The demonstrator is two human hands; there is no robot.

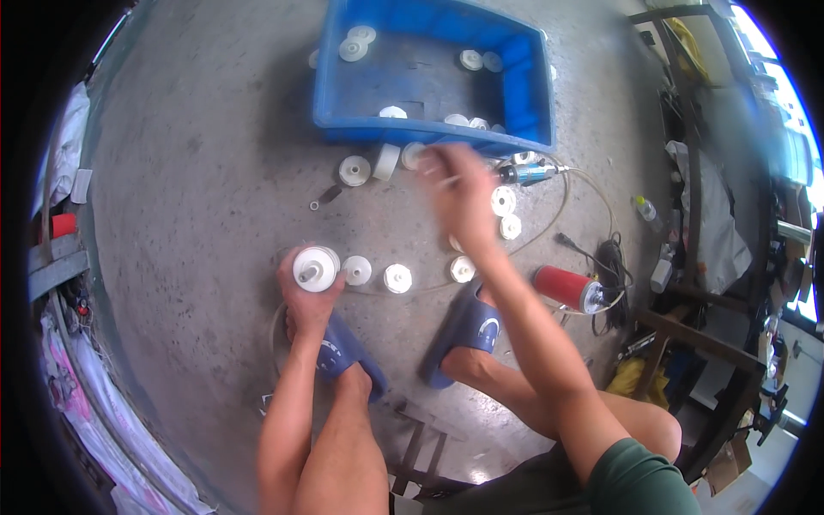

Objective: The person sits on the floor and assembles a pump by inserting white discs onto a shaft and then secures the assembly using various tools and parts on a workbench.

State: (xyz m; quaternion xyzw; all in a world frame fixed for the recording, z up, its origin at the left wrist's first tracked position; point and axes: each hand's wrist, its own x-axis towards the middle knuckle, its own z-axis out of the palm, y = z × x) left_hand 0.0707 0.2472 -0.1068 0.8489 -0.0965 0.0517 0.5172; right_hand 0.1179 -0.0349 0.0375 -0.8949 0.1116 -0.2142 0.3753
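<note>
My left hand point(302, 302) is closed around a round white plastic part point(316, 264) with a shiny stub at its middle, held just above the floor. Right beside it lies a flat white disc point(357, 270). Farther off, my right hand point(461, 196) is smeared by motion over the floor near the bin's front wall. Its fingers are too blurred to show whether they hold anything. Closest to it are a white disc point(413, 156) and a slim blue-and-black tool point(528, 173) with a hose. White toothed discs point(397, 278) lie between my feet.
A blue plastic bin point(436, 135) with several white discs inside stands ahead. A white ring point(386, 161) and a hubbed disc point(354, 171) lie before it. At right are a red cylinder point(566, 288), a black cable point(611, 279) and a dark metal frame point(699, 343).
</note>
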